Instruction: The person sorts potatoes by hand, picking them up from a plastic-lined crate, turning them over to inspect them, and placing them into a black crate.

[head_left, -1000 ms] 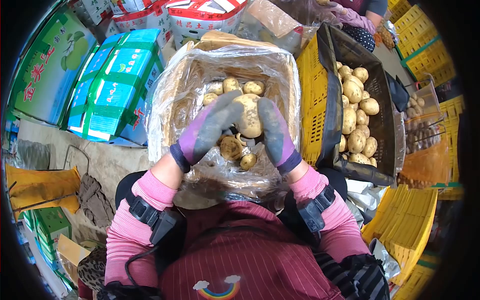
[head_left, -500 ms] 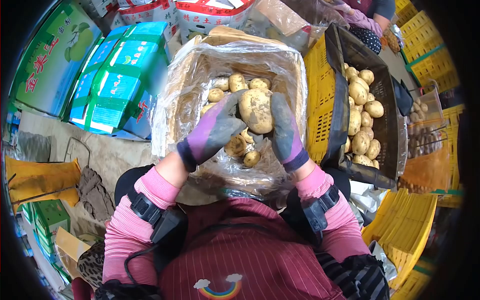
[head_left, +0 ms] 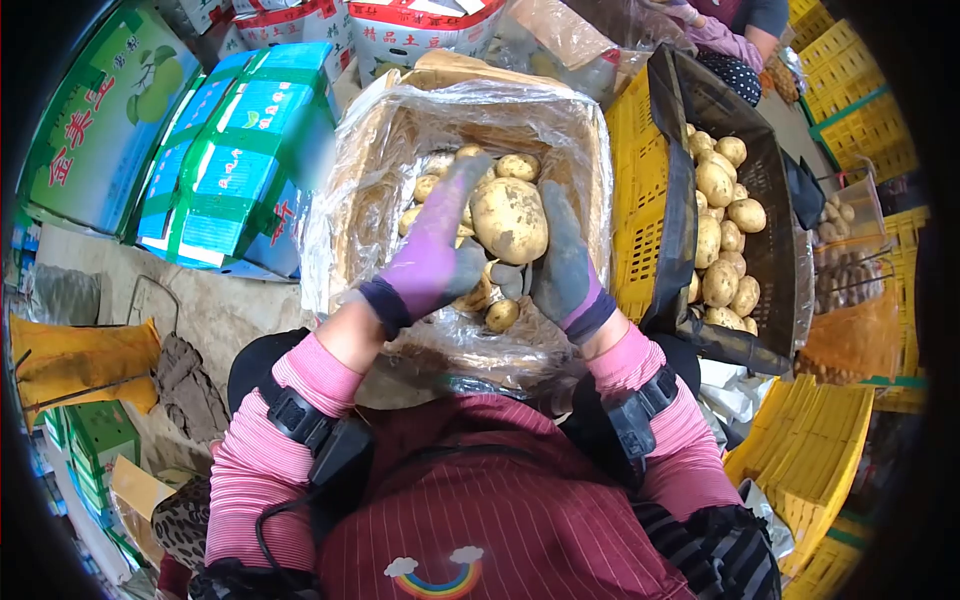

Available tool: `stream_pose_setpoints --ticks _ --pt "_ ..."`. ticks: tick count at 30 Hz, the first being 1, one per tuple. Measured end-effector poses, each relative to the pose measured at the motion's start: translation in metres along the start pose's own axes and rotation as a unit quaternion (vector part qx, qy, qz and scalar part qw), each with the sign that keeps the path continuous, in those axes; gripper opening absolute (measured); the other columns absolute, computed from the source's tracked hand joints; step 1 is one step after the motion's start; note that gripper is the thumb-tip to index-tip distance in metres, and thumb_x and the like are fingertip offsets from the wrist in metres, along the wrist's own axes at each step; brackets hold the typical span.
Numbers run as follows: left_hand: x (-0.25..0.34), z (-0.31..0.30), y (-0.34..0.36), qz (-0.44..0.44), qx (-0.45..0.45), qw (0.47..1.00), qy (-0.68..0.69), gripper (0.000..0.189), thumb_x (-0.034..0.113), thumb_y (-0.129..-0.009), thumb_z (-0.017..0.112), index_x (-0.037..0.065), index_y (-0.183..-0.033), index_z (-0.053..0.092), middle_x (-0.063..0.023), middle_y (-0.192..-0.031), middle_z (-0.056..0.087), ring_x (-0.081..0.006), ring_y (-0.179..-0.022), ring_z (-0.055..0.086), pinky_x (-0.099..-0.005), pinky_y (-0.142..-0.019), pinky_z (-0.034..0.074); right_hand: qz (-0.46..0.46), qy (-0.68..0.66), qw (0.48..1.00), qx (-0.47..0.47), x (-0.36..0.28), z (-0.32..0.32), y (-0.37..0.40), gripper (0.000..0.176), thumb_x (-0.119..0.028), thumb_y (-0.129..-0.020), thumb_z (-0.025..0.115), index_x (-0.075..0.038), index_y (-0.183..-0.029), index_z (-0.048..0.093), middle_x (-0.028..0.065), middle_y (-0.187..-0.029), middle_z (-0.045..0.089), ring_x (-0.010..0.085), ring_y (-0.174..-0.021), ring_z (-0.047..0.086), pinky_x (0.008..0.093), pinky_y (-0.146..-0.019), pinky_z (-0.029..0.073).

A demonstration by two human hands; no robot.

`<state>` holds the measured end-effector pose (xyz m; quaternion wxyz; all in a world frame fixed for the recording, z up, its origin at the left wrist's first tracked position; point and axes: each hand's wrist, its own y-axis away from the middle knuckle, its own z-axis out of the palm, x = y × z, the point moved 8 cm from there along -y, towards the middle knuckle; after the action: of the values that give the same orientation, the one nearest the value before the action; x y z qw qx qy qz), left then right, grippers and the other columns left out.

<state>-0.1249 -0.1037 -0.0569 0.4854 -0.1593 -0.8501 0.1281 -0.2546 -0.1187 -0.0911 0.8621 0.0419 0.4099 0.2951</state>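
Observation:
Between my two gloved hands, over the box, is a large potato (head_left: 509, 222) with dirt specks on its skin. My left hand (head_left: 440, 245), in a purple and grey glove, grips its left side. From the other side my right hand (head_left: 566, 258), gloved alike, closes on it, with fingertips showing beneath. Below lies a cardboard box (head_left: 366, 120) lined with clear plastic film (head_left: 345, 190). Several smaller potatoes lie inside, among them a small potato (head_left: 502, 316) near my wrists and another potato (head_left: 518, 166) towards the back. My hands hide part of the box's contents.
A yellow crate (head_left: 640, 190) with a dark lining holds several potatoes (head_left: 715, 185) on the right. Blue cartons (head_left: 235, 170) with green tape stand left. Printed potato boxes (head_left: 425, 40) are at the back. Another person's sleeve (head_left: 722, 38) shows at top right. Yellow crates (head_left: 800, 450) stand lower right.
The large potato has turned and dropped slightly lower between my hands. My left hand's fingers now reach further up its side, and fingertips show under it.

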Motion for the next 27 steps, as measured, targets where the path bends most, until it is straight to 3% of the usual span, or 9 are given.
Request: stream_pose_setpoints --ticks 3,8,10,12,16,18,22,24,27 --pt "-0.003 0.006 -0.001 -0.112 -0.111 0.937 0.312 0.076 -0.002 -0.085 0.060 0.005 -0.156 0.032 -0.0151 -0.150 0.047 -0.0217 -0.140 0.044 -0.0348 -0.116 0.036 0.052 0.118 0.992 -0.015 -0.001 -0.004 0.004 0.060 -0.055 -0.105 0.042 -0.005 -0.134 0.056 0.0069 -0.109 0.071 0.0134 -0.092 0.070 0.0243 -0.062 0.058" --pt "-0.016 0.002 0.000 -0.197 -0.125 0.928 0.290 0.055 0.008 -0.093 0.066 0.003 -0.145 0.048 -0.0109 -0.136 0.059 -0.0155 -0.121 0.058 -0.0310 -0.103 0.048 -0.073 0.267 0.960 0.029 -0.018 -0.014 0.005 0.058 -0.057 -0.102 0.048 -0.011 -0.138 0.052 0.0087 -0.124 0.065 0.0172 -0.097 0.070 0.0282 -0.064 0.061" --pt "-0.022 0.002 0.002 -0.282 -0.113 0.922 0.241 0.044 0.020 -0.101 0.059 -0.001 -0.140 0.053 -0.0106 -0.125 0.065 -0.0150 -0.109 0.063 -0.0295 -0.092 0.053 -0.002 0.090 0.995 0.039 -0.006 -0.014 0.006 0.057 -0.055 -0.101 0.051 -0.011 -0.137 0.053 0.0088 -0.124 0.064 0.0183 -0.101 0.069 0.0316 -0.069 0.062" --pt "-0.026 0.002 -0.001 -0.274 -0.088 0.918 0.272 0.042 0.023 -0.103 0.056 -0.002 -0.136 0.056 -0.0105 -0.120 0.068 -0.0140 -0.102 0.065 -0.0282 -0.087 0.054 0.034 0.043 0.998 0.007 -0.009 -0.022 0.006 0.066 -0.054 -0.099 0.056 -0.006 -0.143 0.047 0.0132 -0.127 0.064 0.0268 -0.101 0.071 0.0356 -0.073 0.064" --pt "-0.025 -0.014 -0.006 -0.237 -0.053 0.950 0.196 0.042 0.027 -0.104 0.055 0.000 -0.136 0.057 -0.0109 -0.124 0.067 -0.0164 -0.105 0.065 -0.0294 -0.089 0.054 -0.138 -0.219 0.965 -0.030 -0.095 -0.036 0.015 0.080 -0.054 -0.095 0.059 0.005 -0.145 0.039 0.0243 -0.147 0.047 0.0308 -0.122 0.062 0.0395 -0.092 0.058" --pt "-0.028 -0.019 -0.002 -0.229 -0.050 0.961 0.149 0.041 0.026 -0.103 0.057 0.000 -0.135 0.059 -0.0104 -0.124 0.066 -0.0161 -0.106 0.065 -0.0315 -0.091 0.054 -0.257 -0.201 0.944 -0.047 -0.141 -0.071 0.034 0.082 -0.050 -0.096 0.058 0.007 -0.148 0.032 0.0272 -0.156 0.035 0.0320 -0.130 0.056 0.0413 -0.096 0.056" --pt "-0.060 -0.005 0.015 -0.228 -0.133 0.963 0.059 0.039 0.022 -0.101 0.060 -0.001 -0.133 0.060 -0.0101 -0.127 0.064 -0.0170 -0.116 0.060 -0.0303 -0.100 0.049 -0.270 -0.174 0.944 0.080 -0.134 -0.086 0.041 0.076 -0.048 -0.099 0.055 0.005 -0.149 0.034 0.0277 -0.153 0.040 0.0339 -0.127 0.058 0.0403 -0.101 0.054" --pt "-0.076 0.003 0.028 -0.240 -0.182 0.954 0.007 0.044 0.024 -0.101 0.060 -0.001 -0.137 0.056 -0.0104 -0.130 0.063 -0.0179 -0.119 0.059 -0.0302 -0.104 0.046 -0.191 0.011 0.981 0.015 -0.106 -0.064 0.032 0.067 -0.048 -0.100 0.054 0.001 -0.145 0.043 0.0253 -0.145 0.051 0.0323 -0.118 0.063 0.0389 -0.098 0.054" --pt "-0.134 0.032 0.050 -0.311 -0.273 0.910 0.031 0.053 0.029 -0.096 0.065 0.005 -0.141 0.054 -0.0224 -0.122 0.068 -0.0233 -0.114 0.064 -0.0333 -0.098 0.049 -0.188 0.128 0.974 -0.001 -0.095 -0.034 0.033 0.060 -0.050 -0.103 0.049 -0.004 -0.142 0.051 0.0169 -0.130 0.062 0.0242 -0.105 0.067 0.0353 -0.089 0.054"
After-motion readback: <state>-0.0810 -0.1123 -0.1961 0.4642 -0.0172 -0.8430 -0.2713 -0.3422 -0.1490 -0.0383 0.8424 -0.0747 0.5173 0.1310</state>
